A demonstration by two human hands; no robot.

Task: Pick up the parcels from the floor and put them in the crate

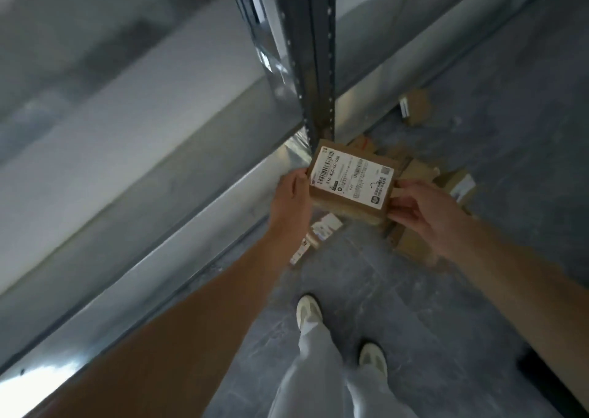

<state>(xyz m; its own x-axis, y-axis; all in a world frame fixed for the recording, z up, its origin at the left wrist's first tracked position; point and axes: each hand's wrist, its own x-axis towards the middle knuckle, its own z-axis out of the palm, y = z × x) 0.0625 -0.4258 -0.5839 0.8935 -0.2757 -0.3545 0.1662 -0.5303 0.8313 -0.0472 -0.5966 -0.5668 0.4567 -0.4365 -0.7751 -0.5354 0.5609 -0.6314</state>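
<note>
Count: one parcel [350, 183] in hand. At least six more parcels [417, 170] lie on the floor [446, 306]; blur prevents a firm total. Two hands, two pale shoes [308, 311], and one dark shelf post [318, 67] with rows of holes.

Held parcel: a flat brown cardboard box, carried in the air between both hands above the floor pile, just in front of the foot of the shelf post. Its long axis runs across the view from hand to hand, the right end a little lower. The broad face points up at the camera and bears a white shipping label whose printed lines run across the short side.

Left hand [291, 201]: grips the left end, thumb on the top edge at the label corner. The other fingers are hidden behind the hand and the box.

Right hand [420, 213]: fingers curled, pinching the right end between the thumb above and the fingers below.

Floor parcels: brown boxes, some showing white labels, scattered beside and beyond the post. One box [414, 105] lies apart, farther along the shelving.

Surface and room: grey, mottled concrete floor. Grey metal shelving [159, 169] runs diagonally along the left. The person stands in pale trousers [318, 354].
</note>
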